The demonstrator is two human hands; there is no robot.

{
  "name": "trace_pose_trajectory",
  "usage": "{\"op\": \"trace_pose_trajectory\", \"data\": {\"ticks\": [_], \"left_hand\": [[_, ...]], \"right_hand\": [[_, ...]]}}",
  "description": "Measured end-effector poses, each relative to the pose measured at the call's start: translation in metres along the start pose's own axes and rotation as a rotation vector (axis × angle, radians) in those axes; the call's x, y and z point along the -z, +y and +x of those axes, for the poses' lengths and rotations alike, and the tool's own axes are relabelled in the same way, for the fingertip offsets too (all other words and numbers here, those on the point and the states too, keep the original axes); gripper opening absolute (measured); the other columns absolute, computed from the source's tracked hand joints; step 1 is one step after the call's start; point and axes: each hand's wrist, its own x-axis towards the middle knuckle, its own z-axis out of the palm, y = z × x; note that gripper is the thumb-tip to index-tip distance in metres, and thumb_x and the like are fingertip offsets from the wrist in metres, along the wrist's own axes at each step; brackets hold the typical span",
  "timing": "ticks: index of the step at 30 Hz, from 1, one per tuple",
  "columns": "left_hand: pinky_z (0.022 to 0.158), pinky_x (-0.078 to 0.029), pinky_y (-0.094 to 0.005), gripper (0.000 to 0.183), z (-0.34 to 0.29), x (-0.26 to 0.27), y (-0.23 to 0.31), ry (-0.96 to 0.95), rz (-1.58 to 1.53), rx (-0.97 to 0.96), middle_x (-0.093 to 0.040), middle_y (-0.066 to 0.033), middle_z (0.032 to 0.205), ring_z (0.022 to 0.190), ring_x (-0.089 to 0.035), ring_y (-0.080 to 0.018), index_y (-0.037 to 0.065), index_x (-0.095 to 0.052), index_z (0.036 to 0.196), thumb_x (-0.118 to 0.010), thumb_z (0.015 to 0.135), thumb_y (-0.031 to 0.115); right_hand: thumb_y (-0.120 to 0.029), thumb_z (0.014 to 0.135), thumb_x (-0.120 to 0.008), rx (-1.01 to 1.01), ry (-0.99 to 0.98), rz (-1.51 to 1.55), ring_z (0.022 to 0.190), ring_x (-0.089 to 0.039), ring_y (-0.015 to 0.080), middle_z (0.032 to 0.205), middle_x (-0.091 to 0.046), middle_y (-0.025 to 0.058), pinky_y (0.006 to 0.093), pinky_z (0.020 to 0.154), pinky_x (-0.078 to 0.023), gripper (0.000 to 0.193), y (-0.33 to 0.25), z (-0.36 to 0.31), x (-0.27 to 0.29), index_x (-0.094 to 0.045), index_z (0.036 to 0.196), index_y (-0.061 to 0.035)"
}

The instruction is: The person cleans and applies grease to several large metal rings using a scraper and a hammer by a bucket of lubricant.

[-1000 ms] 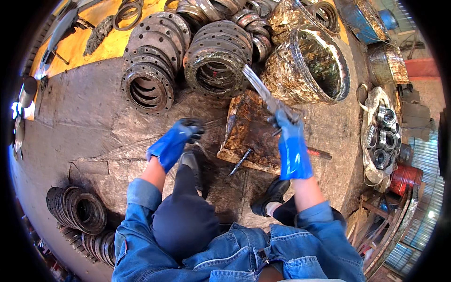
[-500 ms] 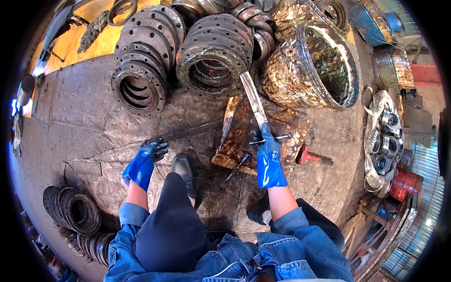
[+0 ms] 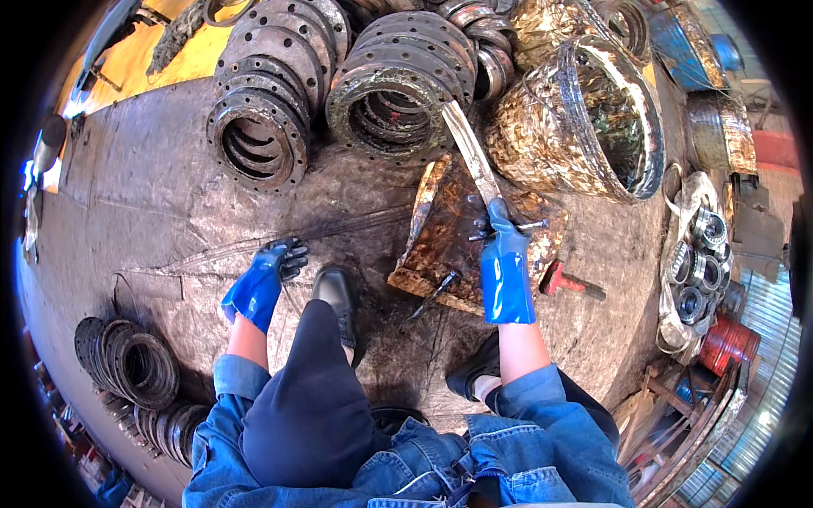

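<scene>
My right hand (image 3: 506, 262), in a blue rubber glove with dark fingers, is closed around the lower end of a long flat metal strip (image 3: 471, 151). The strip slants up and left, its far end in front of the middle stack of flanges (image 3: 389, 106). A thin dark rod (image 3: 532, 226) sticks out on both sides of this hand; whether the hand grips it too, I cannot tell. Under the hand is a rusty, oil-stained metal tray (image 3: 428, 275). My left hand (image 3: 262, 279), gloved alike, hangs over the floor left of my shoe, fingers loosely bent and apart, holding nothing.
A red-headed hammer (image 3: 572, 279) and a dark bolt-like rod (image 3: 434, 294) lie by the tray. Beyond it stands a greasy drum (image 3: 550, 118). Bearings fill a pale sack (image 3: 675, 326) at right. Steel rings (image 3: 140, 372) lie lower left, and another flange stack (image 3: 254, 144) is farther ahead.
My right hand has moved slightly right and forward with the metal strip. The whole view has shifted a little. My left hand stays nearly where it was.
</scene>
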Motion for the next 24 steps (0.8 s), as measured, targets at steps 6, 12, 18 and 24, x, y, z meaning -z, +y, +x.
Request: {"op": "trace_pose_trajectory", "data": {"ticks": [6, 12, 18, 24], "left_hand": [[0.057, -0.052, -0.0316, 0.025, 0.009, 0.012, -0.014, -0.036, -0.051, -0.059, -0.071, -0.0087, 0.104, 0.074, -0.07, -0.0209, 0.014, -0.063, 0.113, -0.058, 0.094, 0.03], [0.055, -0.051, -0.0319, 0.028, 0.017, 0.013, -0.01, -0.028, -0.08, 0.01, -0.071, -0.0105, 0.106, 0.076, -0.071, -0.0235, 0.014, -0.061, 0.117, -0.058, 0.094, 0.029], [0.054, -0.051, -0.0317, 0.03, 0.012, 0.006, -0.009, -0.008, -0.099, 0.013, -0.07, -0.0103, 0.108, 0.078, -0.071, -0.0231, 0.014, -0.059, 0.121, -0.053, 0.097, 0.03], [0.055, -0.05, -0.0311, 0.029, 0.016, 0.003, -0.01, 0.017, -0.086, 0.011, -0.07, -0.0091, 0.109, 0.077, -0.07, -0.0215, 0.015, -0.06, 0.12, -0.054, 0.096, 0.031]], "right_hand": [[-0.018, 0.089, -0.067, 0.01, 0.01, 0.006, 0.051, -0.055, 0.0099, 0.089, -0.072, 0.0146, 0.0241, 0.042, -0.043, 0.03, -0.007, 0.001, -0.019, -0.066, 0.112, 0.0004], [-0.017, 0.088, -0.069, 0.11, -0.009, -0.045, 0.052, -0.059, 0.0113, 0.089, -0.073, 0.0139, 0.0239, 0.042, -0.044, 0.028, -0.028, 0.003, -0.044, -0.067, 0.111, -0.0009], [-0.02, 0.091, -0.067, 0.09, -0.055, -0.242, 0.056, -0.06, 0.0091, 0.091, -0.073, 0.011, 0.0221, 0.044, -0.042, 0.032, -0.065, -0.008, -0.083, -0.064, 0.114, 0.0001], [-0.021, 0.09, -0.067, 0.129, -0.149, -0.429, 0.06, -0.064, 0.0097, 0.088, -0.073, 0.0088, 0.0226, 0.047, -0.046, 0.032, -0.092, -0.013, -0.121, -0.065, 0.115, -0.001]]}}
